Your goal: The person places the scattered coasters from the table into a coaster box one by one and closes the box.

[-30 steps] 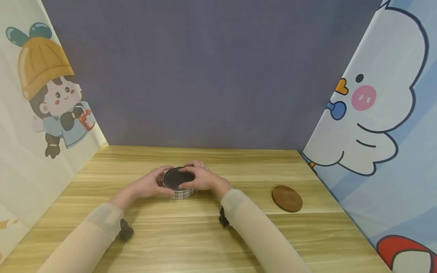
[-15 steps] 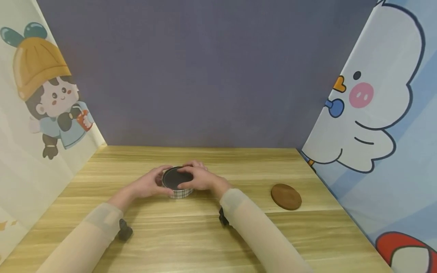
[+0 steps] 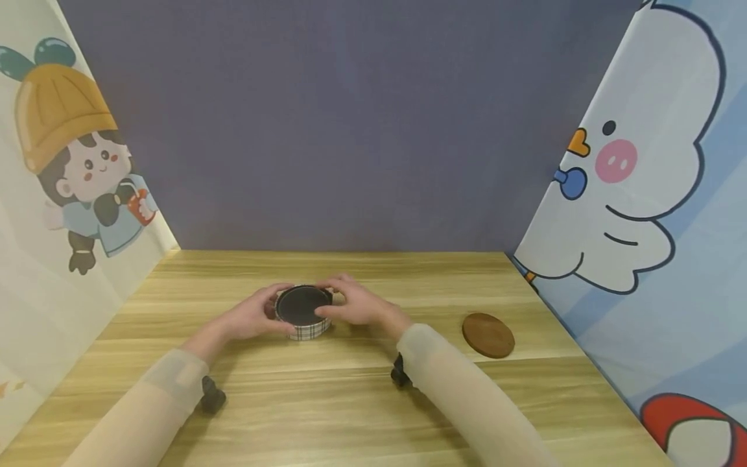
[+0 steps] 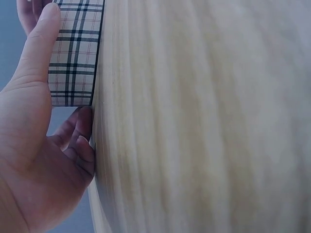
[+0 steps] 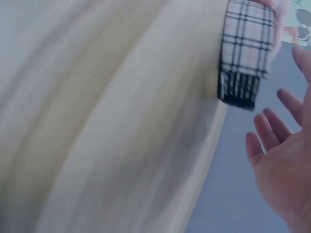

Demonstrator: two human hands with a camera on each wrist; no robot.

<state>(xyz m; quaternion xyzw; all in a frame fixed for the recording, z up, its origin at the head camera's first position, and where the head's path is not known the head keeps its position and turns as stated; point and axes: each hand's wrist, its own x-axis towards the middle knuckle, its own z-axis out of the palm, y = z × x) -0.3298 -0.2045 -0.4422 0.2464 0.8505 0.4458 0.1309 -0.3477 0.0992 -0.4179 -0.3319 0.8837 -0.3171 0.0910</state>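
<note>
A round box (image 3: 301, 307) with a black top and black-and-white plaid sides stands on the wooden table, left of the middle. My left hand (image 3: 249, 316) holds it from the left. In the left wrist view the thumb lies along the plaid side (image 4: 75, 65), and the other fingers reach round behind. On the right of the box is my right hand (image 3: 363, 305), its thumb and fingertips near the rim. The right wrist view shows this hand (image 5: 284, 167) with loosely spread fingers, apart from the box. A dark striped patch marks the box's side there.
A flat brown wooden disc (image 3: 488, 335) lies on the table (image 3: 327, 415) to the right. A grey panel (image 3: 344, 130) rises behind the table. Cartoon-printed panels stand at the left (image 3: 35, 292) and right (image 3: 694, 337).
My right hand has drawn back to the right, from over the black top to beside the rim. The left hand stays on the box. The head view has shifted slightly.
</note>
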